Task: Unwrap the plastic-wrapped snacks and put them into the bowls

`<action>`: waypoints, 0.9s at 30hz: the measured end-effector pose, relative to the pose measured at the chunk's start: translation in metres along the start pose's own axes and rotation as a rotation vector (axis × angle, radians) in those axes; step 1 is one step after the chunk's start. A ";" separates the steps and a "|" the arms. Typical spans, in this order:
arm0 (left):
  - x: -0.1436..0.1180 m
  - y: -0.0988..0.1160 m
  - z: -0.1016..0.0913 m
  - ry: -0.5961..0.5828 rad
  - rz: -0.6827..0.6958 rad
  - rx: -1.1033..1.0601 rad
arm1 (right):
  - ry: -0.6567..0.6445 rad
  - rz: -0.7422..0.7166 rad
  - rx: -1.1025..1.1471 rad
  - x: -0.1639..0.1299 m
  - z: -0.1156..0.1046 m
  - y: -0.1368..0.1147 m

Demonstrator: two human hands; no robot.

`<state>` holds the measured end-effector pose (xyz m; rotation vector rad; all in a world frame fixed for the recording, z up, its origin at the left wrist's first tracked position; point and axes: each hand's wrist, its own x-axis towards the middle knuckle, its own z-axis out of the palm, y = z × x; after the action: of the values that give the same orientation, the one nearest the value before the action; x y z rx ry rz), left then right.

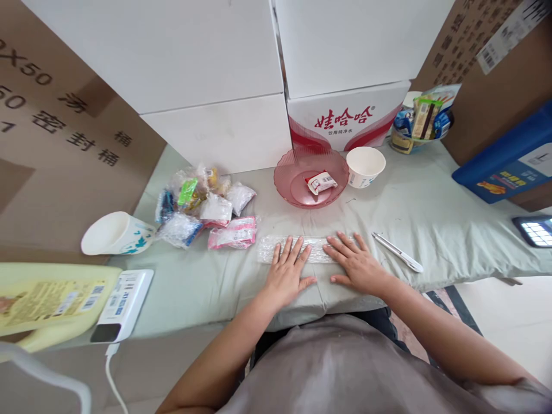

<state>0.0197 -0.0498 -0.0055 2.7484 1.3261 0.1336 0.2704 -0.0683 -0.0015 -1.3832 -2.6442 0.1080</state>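
Observation:
A long, flat strip of crinkled clear plastic wrap (266, 249) lies crosswise on the cloth-covered surface (207, 287) in front of me. My left hand (287, 270) rests palm down with its fingers spread over the middle of the strip. On the strip's right part lies my right hand (353, 261), also flat with fingers apart. Neither hand grasps anything. Just right of my right hand is a white utility knife (397, 252). Beyond the strip stands a pink glass bowl (287, 187) with a small red and white packet (321, 182) in it.
Several plastic-wrapped packets (233, 233) are piled at left, beside a tipped paper cup (116, 233). Another paper cup (365, 167) stands by the bowl. White boxes (215, 132) wall the back. A power bank (123, 305), phone (535, 231), blue container (509, 167) and snack basket (418, 141) sit at the sides.

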 end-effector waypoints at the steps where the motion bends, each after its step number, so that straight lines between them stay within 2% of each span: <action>1: -0.001 -0.002 0.001 -0.006 -0.016 0.013 | -0.011 0.020 0.005 -0.006 -0.002 0.003; 4: -0.006 0.002 -0.006 0.038 -0.062 0.024 | -0.019 0.017 0.057 -0.028 -0.013 0.011; 7: -0.008 0.022 -0.012 0.074 -0.054 -0.037 | -0.019 -0.021 0.137 -0.052 -0.023 0.006; 12: -0.003 0.061 -0.005 -0.062 0.208 -0.225 | 0.053 -0.032 0.226 -0.077 -0.027 -0.016; 15: 0.004 0.067 -0.003 -0.125 0.367 -0.328 | 0.124 -0.058 0.328 -0.081 -0.039 -0.024; 18: 0.009 0.063 -0.005 -0.105 0.470 -0.438 | 0.140 -0.095 0.513 -0.079 -0.061 -0.025; 20: 0.010 0.060 -0.005 -0.038 0.468 -0.538 | 0.136 -0.091 0.627 -0.075 -0.073 -0.022; 23: 0.010 0.056 -0.002 0.038 0.378 -0.725 | 0.153 -0.012 0.702 -0.060 -0.080 -0.014; 27: 0.008 0.055 0.001 -0.007 0.194 -0.888 | 0.199 0.228 0.750 -0.016 -0.065 0.001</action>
<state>0.0676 -0.0782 0.0000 2.0780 0.7179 0.5665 0.2914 -0.0816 0.0610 -1.3070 -1.9427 0.8389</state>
